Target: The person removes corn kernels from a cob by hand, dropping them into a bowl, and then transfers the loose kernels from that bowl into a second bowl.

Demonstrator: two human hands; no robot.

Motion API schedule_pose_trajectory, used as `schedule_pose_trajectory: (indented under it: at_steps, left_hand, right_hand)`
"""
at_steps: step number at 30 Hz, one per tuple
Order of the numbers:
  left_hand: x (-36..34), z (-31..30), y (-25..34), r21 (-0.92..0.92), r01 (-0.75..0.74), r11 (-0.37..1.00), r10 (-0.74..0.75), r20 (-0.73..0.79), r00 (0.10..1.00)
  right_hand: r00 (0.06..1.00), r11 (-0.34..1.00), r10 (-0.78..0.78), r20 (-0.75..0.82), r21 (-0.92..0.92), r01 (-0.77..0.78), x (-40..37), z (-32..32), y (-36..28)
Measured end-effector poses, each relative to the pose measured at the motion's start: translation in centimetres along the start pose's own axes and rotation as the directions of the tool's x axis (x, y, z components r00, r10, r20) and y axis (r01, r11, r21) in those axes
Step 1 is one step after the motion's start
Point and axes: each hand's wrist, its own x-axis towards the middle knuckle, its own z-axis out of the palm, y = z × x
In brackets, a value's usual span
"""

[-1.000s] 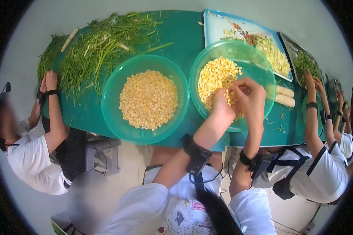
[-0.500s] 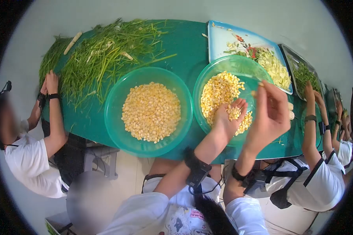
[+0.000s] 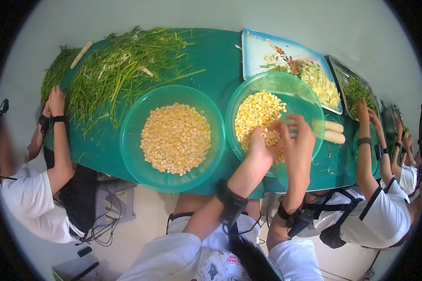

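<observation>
My left hand (image 3: pixel 261 149) is cupped, palm up, over the right green basin (image 3: pixel 279 78), with a small heap of corn kernels (image 3: pixel 271 136) in its palm. Close beside it is my right hand (image 3: pixel 299 143), its loosely bent fingers apart at the edge of the left palm and slightly blurred. I see no kernel between them. Below and behind the hands, more loose corn kernels (image 3: pixel 258 112) cover the left part of that basin. A second green basin (image 3: pixel 129 140), to the left, holds a wide layer of kernels (image 3: pixel 176 138).
Two bare corn cobs (image 3: pixel 334 132) lie right of the basin. Behind stand a white-blue tray (image 3: pixel 258 51) of cut vegetables and a metal tray (image 3: pixel 340 68) of greens. Long green stalks (image 3: pixel 122 75) cover the table's left. Co-workers' hands (image 3: pixel 56 100) are at both sides.
My right hand has come down and left to the left palm, its pinch loosened; a kernel showed at its fingertips before. The cobs now show more fully. The view has shifted slightly.
</observation>
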Motion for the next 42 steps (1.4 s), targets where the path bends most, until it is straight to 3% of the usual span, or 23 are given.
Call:
schedule_pose_trajectory:
  at_steps: [1,3,7,9,13,15,16,18,19,23,24,27,31,34,40,42]
  left_hand:
    - [-0.1,0.5,0.1,-0.043,-0.037,0.998,0.034,-0.07,0.997]
    - [-0.2,0.9,0.0,-0.05,-0.107,0.993,0.096,-0.176,0.98]
    - [-0.7,0.8,0.3,-0.083,-0.102,0.991,0.084,-0.195,0.977]
    - [-0.8,0.5,0.6,-0.105,-0.072,0.992,0.054,-0.162,0.985]
    - [-0.5,0.2,0.7,-0.04,-0.078,0.996,0.07,-0.161,0.984]
    - [-0.4,0.1,0.9,-0.054,-0.116,0.992,0.109,-0.127,0.986]
    - [-0.6,-0.1,1.0,-0.049,-0.114,0.992,0.107,-0.126,0.986]
    - [-1.9,1.0,1.5,-0.06,-0.302,0.952,0.305,0.07,0.95]
    - [-2.6,2.2,1.5,-0.063,-0.356,0.932,0.356,0.0,0.934]
    - [-2.1,1.8,1.9,-0.1,-0.282,0.954,0.287,0.036,0.957]
    - [-2.0,2.0,1.8,-0.06,-0.292,0.955,0.291,-0.022,0.957]
    - [-1.9,2.0,1.9,-0.015,-0.3,0.954,0.299,-0.061,0.952]
    - [-2.4,2.2,1.6,-0.014,-0.301,0.954,0.299,-0.072,0.952]
    - [-2.7,1.9,1.5,-0.006,-0.281,0.96,0.28,-0.071,0.957]
    - [-2.5,1.0,1.3,-0.004,-0.261,0.965,0.261,-0.021,0.965]
    - [-2.6,1.2,1.2,0.006,-0.277,0.961,0.277,-0.033,0.96]
  right_hand:
    - [1.0,1.0,-0.002,-0.002,-0.001,0.002,-0.4,-0.1,0.9]
    - [0.988,0.965,0.006,0.151,-0.262,0.034,-1.1,0.1,2.0]
    - [0.96,0.986,-0.015,0.279,-0.153,0.059,-0.7,-0.6,2.3]
    - [0.925,0.961,-0.125,0.36,-0.19,0.204,-0.7,-1.1,2.2]
    - [0.907,0.975,-0.11,0.407,-0.132,0.177,-0.5,-1.7,2.9]
    - [0.832,0.958,-0.25,0.496,0.002,0.286,-0.3,-2.5,3.2]
    - [0.834,0.959,-0.249,0.492,0.003,0.284,-0.4,-2.5,3.4]
    - [0.753,0.889,-0.407,0.517,0.035,0.456,-0.3,-2.5,3.9]
    - [0.755,0.89,-0.403,0.517,0.031,0.454,-0.2,-2.4,3.7]
    - [0.823,0.964,-0.219,0.524,-0.016,0.267,0.7,-1.4,3.9]
    - [0.854,0.978,-0.163,0.495,-0.031,0.205,0.9,-1.0,4.3]
    - [0.882,0.962,-0.244,0.403,-0.013,0.272,0.9,-0.7,4.7]
    - [0.856,0.977,-0.196,0.478,0.019,0.213,0.9,-1.3,3.7]
    - [0.834,0.95,-0.275,0.479,-0.001,0.314,0.8,-1.1,3.8]
    - [0.828,0.967,-0.21,0.52,-0.015,0.255,1.4,-0.8,3.7]
    - [0.868,0.977,-0.187,0.459,-0.005,0.213,1.4,-1.0,3.6]
